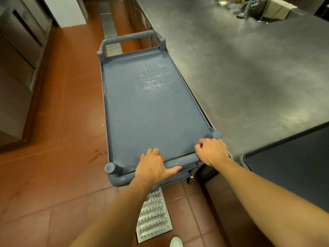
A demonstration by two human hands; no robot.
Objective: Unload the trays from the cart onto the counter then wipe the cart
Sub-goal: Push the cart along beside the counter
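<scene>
The blue-grey plastic cart [151, 107] stands lengthwise beside the steel counter [240, 68]; its top shelf is bare, with pale scuff marks toward the far end. My left hand [153, 166] grips the near handle bar, thumb stretched along it. My right hand [211, 151] is curled round the same bar at its right end, near the corner post. A stack of dark trays [292, 163] lies on the counter at the right edge, just right of my right forearm.
Red tiled floor with a metal drain grate [154, 216] runs under the cart and on past its far handle [131, 37]. Steel appliances [19, 50] line the left. A sink with a tap [252, 9] sits at the counter's far end.
</scene>
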